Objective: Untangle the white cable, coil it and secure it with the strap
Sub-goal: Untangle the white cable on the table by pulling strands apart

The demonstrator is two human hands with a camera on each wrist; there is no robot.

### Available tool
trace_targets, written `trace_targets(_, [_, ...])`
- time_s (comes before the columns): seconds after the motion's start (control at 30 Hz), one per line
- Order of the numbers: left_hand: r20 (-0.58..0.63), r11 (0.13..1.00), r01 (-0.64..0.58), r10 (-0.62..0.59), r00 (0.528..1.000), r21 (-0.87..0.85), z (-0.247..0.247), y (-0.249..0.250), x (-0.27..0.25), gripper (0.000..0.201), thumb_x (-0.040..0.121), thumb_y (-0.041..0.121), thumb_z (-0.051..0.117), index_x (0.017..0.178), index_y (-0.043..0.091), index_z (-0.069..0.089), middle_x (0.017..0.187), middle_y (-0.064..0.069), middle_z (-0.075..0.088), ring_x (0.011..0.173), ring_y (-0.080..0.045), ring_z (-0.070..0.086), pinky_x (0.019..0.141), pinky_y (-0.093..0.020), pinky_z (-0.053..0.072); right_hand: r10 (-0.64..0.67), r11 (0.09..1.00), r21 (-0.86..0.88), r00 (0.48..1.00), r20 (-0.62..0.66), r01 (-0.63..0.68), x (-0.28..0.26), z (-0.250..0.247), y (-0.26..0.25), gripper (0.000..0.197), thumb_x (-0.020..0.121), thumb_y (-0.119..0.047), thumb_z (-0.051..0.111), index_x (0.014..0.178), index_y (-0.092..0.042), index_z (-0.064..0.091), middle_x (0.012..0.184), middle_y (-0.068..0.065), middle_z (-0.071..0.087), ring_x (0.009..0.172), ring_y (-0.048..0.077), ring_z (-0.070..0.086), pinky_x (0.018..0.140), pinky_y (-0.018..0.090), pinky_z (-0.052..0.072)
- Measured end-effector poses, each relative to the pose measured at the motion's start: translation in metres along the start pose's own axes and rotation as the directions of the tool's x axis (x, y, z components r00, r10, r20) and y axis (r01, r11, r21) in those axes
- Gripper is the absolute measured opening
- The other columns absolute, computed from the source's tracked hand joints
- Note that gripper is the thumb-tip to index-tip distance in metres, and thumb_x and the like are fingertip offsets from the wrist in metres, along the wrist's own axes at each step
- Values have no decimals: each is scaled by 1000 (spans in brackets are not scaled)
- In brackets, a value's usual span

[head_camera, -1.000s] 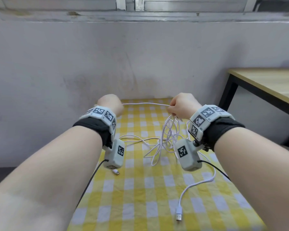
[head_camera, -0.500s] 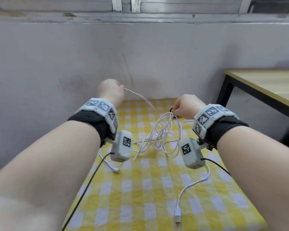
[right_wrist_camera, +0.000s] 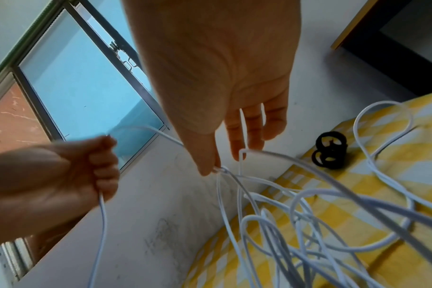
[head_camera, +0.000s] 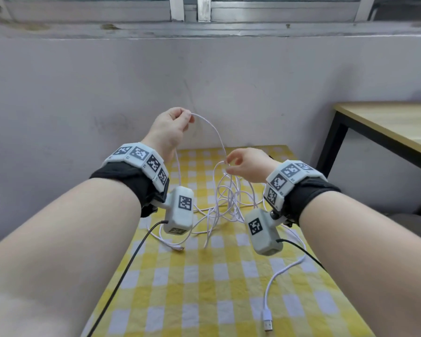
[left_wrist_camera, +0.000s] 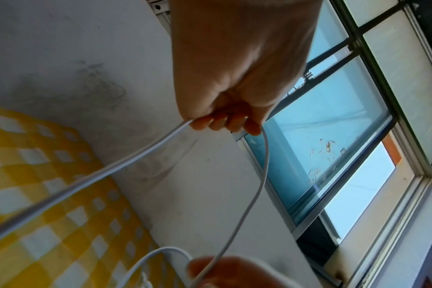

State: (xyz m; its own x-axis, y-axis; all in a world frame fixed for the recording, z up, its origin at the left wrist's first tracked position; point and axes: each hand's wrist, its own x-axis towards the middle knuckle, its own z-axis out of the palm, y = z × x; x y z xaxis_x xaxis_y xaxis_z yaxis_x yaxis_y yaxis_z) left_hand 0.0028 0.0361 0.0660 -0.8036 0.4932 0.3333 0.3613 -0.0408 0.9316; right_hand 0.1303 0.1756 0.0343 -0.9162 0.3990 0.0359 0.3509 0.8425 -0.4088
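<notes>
The white cable (head_camera: 219,139) arcs between my two hands above a yellow checked cloth (head_camera: 204,288). My left hand (head_camera: 173,125) is raised by the wall and grips the cable in curled fingers (left_wrist_camera: 225,120). My right hand (head_camera: 238,164) is lower and pinches a tangled bunch of loops (right_wrist_camera: 219,169) between thumb and forefinger, its other fingers loose. The tangle (head_camera: 224,205) hangs down onto the cloth. One USB plug (head_camera: 267,323) lies near the front, a smaller plug (head_camera: 179,248) at the left. A black strap (right_wrist_camera: 331,154) lies on the cloth by the wall.
A grey wall (head_camera: 83,93) with a window (head_camera: 204,8) above stands right behind the cloth. A wooden table with black legs (head_camera: 387,127) is at the right. Black camera leads (head_camera: 131,259) hang from both wrists.
My left hand has risen higher and further from the right, drawing a length of cable up into an arc. The right hand stayed low with the tangle.
</notes>
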Motion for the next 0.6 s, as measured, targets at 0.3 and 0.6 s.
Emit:
trace_targets(0.3, [-301, 980, -22, -39, 953, -198, -28, 19, 18, 30, 99, 14, 41, 71, 18, 51, 54, 6, 45, 44, -4, 36, 41, -15, 27, 98, 981, -175, 992, 79, -83, 1, 2, 7, 25, 94, -25, 47, 90, -19, 71, 63, -3, 50, 78, 21, 51, 60, 26, 38])
trace_targets(0.6, [312, 783, -148, -61, 948, 604, 5, 9, -10, 52, 85, 20, 65, 135, 14, 50, 136, -7, 54, 125, -16, 50, 107, -25, 34, -76, 997, -2, 996, -49, 76, 6, -5, -15, 34, 96, -32, 44, 67, -22, 58, 57, -6, 48, 59, 15, 47, 65, 23, 33])
